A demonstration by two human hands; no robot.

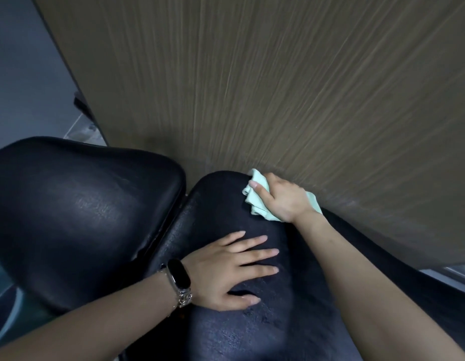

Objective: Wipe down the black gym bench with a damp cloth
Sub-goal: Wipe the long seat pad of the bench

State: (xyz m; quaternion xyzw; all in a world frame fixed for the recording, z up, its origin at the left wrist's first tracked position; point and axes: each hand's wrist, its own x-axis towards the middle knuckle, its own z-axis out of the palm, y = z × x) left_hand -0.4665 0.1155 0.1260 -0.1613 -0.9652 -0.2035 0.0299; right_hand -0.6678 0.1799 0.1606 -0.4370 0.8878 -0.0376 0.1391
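The black bench (226, 204) stands against a wood panel (278, 87), with the pale green cloth (257, 201) at its far right corner. Wiping looks underway there; I cannot tell how much is done. The right hand (280, 198) grips the cloth, fingers curled over it. The left hand (226, 269) rests flat on the near pad, fingers spread.

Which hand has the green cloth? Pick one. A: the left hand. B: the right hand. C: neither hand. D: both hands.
B: the right hand presses the cloth on the far end of the bench pad, while the left hand lies flat on the pad, bare.
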